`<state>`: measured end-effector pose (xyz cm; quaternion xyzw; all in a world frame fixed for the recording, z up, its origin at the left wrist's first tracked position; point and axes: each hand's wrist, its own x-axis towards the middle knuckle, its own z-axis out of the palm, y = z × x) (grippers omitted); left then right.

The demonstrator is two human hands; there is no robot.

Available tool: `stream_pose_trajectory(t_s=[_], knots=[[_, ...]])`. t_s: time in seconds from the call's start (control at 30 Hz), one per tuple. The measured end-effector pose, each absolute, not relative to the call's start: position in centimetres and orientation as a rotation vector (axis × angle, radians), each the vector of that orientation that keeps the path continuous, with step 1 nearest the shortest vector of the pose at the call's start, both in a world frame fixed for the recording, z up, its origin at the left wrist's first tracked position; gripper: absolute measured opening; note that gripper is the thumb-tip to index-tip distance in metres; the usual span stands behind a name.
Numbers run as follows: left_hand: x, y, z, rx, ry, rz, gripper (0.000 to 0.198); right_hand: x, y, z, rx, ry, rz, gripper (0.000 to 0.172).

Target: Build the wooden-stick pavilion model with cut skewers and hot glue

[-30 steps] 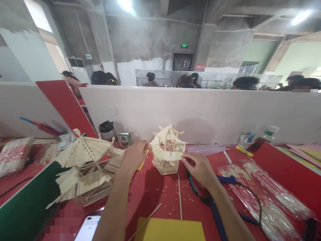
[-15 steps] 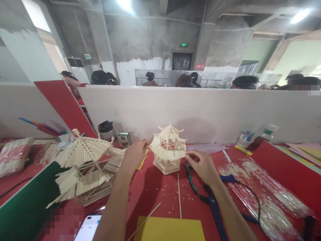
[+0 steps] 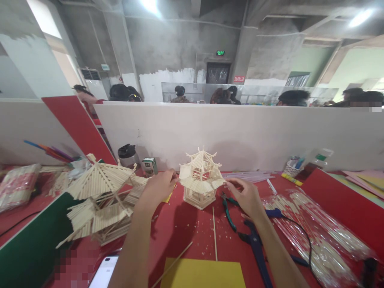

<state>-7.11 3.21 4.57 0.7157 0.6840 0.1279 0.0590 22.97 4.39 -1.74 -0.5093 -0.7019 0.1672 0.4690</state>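
The small stick pagoda (image 3: 200, 180) stands upright on the red table (image 3: 180, 228), in front of the white partition (image 3: 240, 136). Your left hand (image 3: 157, 188) is curled, with its fingertips pinching the left eave of the lower roof. Your right hand (image 3: 247, 196) is loosely curled, with its fingertips at the right eave; contact there cannot be confirmed. Green-handled pliers (image 3: 228, 210) lie on the table just beneath your right hand. A loose skewer (image 3: 215, 234) lies in front of the pagoda, pointing toward the yellow card (image 3: 204, 274). A larger stick pavilion (image 3: 102, 196) sits to your left, and bagged sticks (image 3: 318, 236) lie to your right.
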Motion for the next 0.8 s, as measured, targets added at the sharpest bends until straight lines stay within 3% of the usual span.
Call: stream_pose_trajectory(t_s=[0.5,0.67,0.8], knots=[[-7.4,1.9,4.9,2.276,1.898,0.325,0.015,22.7,5.2,-3.2,-1.124,-1.707,0.709,0.043],[-7.0,1.5,5.4,2.259,1.942,0.263,0.015,21.5,2.8,0.8,-1.205,-1.779,0.508,0.034],[-6.7,1.4,5.4,2.220,1.972,0.212,0.018,21.2,-3.1,4.7,-1.000,-1.971,0.578,0.036]])
